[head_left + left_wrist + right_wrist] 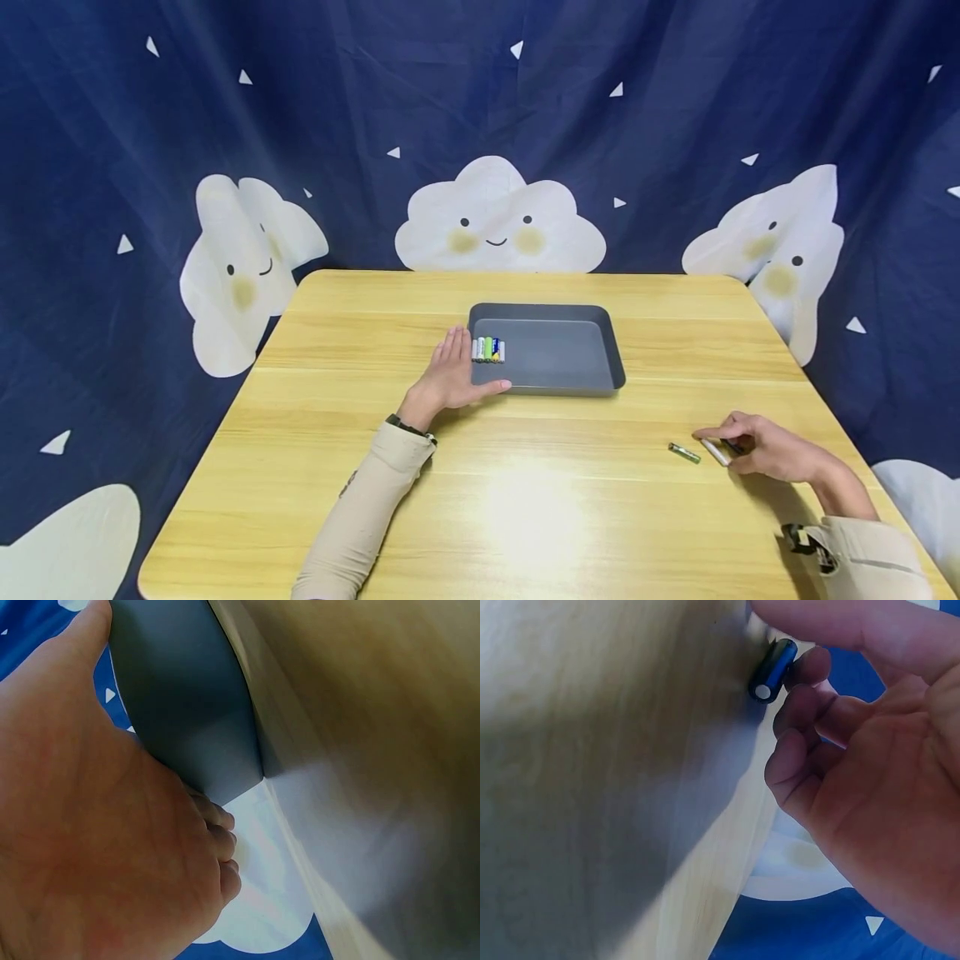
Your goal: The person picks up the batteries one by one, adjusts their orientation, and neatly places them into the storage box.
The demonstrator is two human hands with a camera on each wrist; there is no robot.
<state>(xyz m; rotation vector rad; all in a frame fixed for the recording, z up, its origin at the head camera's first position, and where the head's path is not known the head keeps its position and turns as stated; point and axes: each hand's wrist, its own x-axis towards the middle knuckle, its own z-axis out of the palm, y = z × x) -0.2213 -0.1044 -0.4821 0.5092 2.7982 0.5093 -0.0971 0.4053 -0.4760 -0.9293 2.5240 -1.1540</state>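
My left hand (450,373) lies with straight fingers along the left wall of a dark grey tray (555,350), its thumb extended along the front rim. In the left wrist view that tray's outer wall (187,697) shows beside the hand. Several batteries (488,350) stand side by side in a row at the tray's left end. At the right of the table, my right hand (776,450) pinches a white battery (715,452) lengthwise between thumb and index finger. A dark battery (773,671) lies close to its curled fingers. Left of that hand rests a green battery (684,453).
The light wooden table (375,517) has rounded far corners. Behind it hangs a dark blue curtain (465,100) with white clouds, close to the table's far edge and sides. A bright glare spot lies on the wood between the arms.
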